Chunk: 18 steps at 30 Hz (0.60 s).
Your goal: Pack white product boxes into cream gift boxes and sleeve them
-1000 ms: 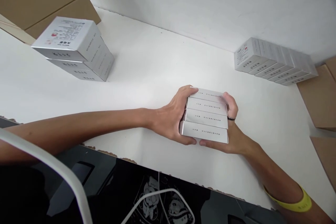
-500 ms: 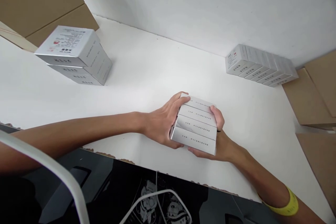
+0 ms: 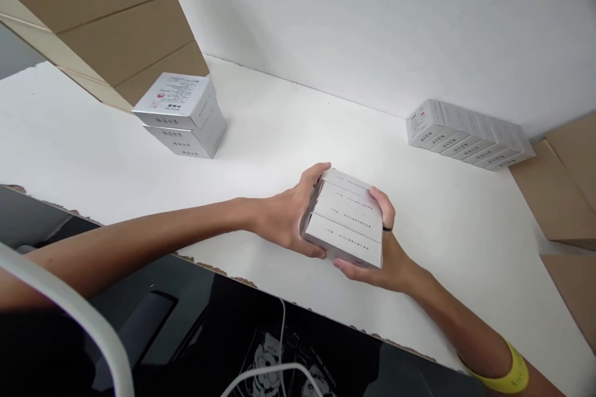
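Between my two hands is a block of several small white boxes (image 3: 350, 216), pressed side by side with their printed narrow sides facing up. My left hand (image 3: 289, 216) grips the left end, its thumb at the far corner and fingers at the near corner. At the right end, my right hand (image 3: 390, 247) wraps around the boxes, one digit on the far side and others under the near edge. One box sits slightly out of line with its neighbours. The block is over the white table (image 3: 274, 167); whether it touches the surface I cannot tell.
A stack of similar white boxes (image 3: 184, 118) stands at the left, its top box offset. Along the wall at the right is a row of white boxes (image 3: 470, 136). Cardboard cartons (image 3: 116, 18) stand at far left, with more cardboard (image 3: 559, 180) at right. A white cable (image 3: 93, 316) crosses the front.
The view has shifted, so the stack and the row appear farther right and lower. The held block has tipped slightly, showing more of its near side; both hands keep their grip.
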Motion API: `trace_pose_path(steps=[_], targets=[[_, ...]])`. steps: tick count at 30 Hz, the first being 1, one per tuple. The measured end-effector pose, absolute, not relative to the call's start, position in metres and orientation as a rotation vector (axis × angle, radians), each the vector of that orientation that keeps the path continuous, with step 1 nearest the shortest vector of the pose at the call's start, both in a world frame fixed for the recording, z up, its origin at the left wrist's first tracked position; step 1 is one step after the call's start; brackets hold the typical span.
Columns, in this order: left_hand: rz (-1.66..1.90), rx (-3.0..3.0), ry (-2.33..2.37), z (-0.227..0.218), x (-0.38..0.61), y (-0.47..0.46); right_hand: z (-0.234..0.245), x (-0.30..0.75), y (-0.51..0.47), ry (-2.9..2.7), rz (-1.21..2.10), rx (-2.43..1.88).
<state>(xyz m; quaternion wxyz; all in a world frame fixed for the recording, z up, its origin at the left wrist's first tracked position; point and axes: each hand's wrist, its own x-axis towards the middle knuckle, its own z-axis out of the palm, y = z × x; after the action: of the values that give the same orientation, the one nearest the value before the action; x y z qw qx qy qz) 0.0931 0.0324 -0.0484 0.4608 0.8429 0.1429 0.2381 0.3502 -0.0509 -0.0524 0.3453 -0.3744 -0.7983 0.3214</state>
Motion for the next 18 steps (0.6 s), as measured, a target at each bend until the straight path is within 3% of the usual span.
trace_pose_path(steps=[6, 10, 15, 18], targets=[[0.670, 1.633, 0.679, -0.017, 0.078, 0.016, -0.046, 0.314, -0.054, -1.566, 1.159, -0.907], [0.760, 1.394, 0.577, -0.019, 0.087, -0.003, -0.056, 0.306, -0.054, -1.476, 1.200, -0.880], [0.846, 1.719, 0.363, -0.017, 0.092, -0.002, -0.056, 0.337, -0.046, -1.614, 1.495, -0.931], [0.857, 2.043, 0.380, -0.024, 0.092, 0.012, -0.052, 0.352, -0.039, -1.644, 1.427, -1.031]])
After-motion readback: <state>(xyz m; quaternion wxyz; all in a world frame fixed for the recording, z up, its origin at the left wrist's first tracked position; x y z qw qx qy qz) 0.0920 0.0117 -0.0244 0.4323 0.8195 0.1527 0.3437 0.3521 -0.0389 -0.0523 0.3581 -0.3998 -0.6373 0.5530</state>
